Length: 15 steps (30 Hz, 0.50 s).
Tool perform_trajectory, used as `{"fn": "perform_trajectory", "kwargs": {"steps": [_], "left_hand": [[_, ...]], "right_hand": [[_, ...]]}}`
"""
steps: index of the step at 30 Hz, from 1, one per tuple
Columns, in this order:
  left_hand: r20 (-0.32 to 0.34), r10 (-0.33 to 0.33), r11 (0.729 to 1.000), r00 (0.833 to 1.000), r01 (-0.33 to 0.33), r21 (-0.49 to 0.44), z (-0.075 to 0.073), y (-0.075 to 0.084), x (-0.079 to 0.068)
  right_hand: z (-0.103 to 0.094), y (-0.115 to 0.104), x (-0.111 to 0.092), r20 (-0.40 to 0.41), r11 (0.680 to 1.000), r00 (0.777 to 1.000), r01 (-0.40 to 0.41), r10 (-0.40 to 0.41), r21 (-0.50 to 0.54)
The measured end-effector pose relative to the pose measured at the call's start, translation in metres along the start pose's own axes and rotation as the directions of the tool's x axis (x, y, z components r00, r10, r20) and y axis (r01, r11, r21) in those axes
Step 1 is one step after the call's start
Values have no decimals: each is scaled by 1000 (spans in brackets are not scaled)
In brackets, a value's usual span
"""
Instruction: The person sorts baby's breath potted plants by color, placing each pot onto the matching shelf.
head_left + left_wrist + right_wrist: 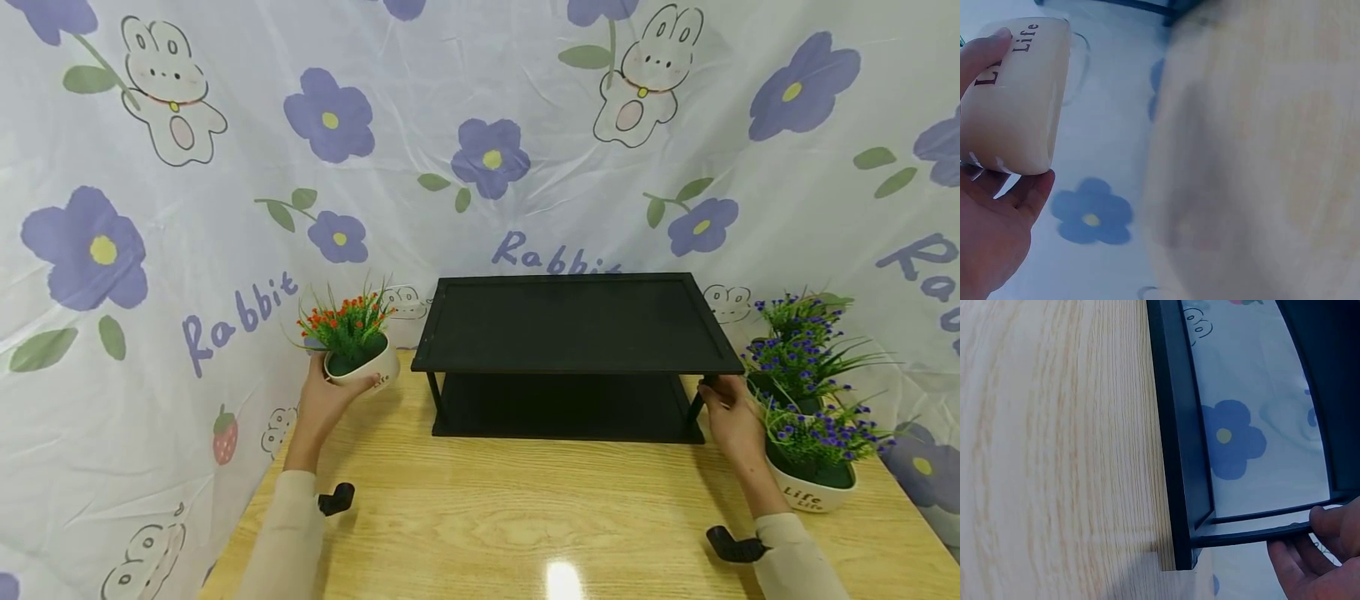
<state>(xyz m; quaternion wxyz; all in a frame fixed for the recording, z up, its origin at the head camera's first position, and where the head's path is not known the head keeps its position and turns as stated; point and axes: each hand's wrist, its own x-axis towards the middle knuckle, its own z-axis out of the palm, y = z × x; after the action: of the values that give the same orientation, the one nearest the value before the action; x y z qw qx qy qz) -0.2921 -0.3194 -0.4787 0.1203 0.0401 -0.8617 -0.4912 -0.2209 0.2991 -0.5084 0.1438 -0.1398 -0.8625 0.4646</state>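
On the left in the head view, my left hand (324, 408) grips a white oval flowerpot (384, 367) holding green grass and orange flowers (347, 315). The left wrist view shows this pot (1025, 106) between thumb and fingers, tilted, with "Life" lettering on its side. A black two-tier shelf (573, 325) stands at the back of the table. At its right front corner my right hand (738, 425) pinches the thin upright post (1244, 537) near the upper board, as the right wrist view shows. Some fingertips are hidden behind the post.
Potted purple flowers stand right of the shelf, beside my right forearm: a front white pot (813, 487) and another purple-flowered plant (795, 350) behind. The wooden table (510, 517) meets a printed cloth backdrop (420, 67) at the back and sides.
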Motion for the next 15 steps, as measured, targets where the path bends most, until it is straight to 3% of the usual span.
{"fn": "perform_trajectory", "kwargs": {"steps": [15], "left_hand": [[-10, 137, 990, 991, -136, 38, -9, 79, 10]], "right_hand": [[-1, -2, -1, 3, 1000, 1000, -3, 3, 9]]}}
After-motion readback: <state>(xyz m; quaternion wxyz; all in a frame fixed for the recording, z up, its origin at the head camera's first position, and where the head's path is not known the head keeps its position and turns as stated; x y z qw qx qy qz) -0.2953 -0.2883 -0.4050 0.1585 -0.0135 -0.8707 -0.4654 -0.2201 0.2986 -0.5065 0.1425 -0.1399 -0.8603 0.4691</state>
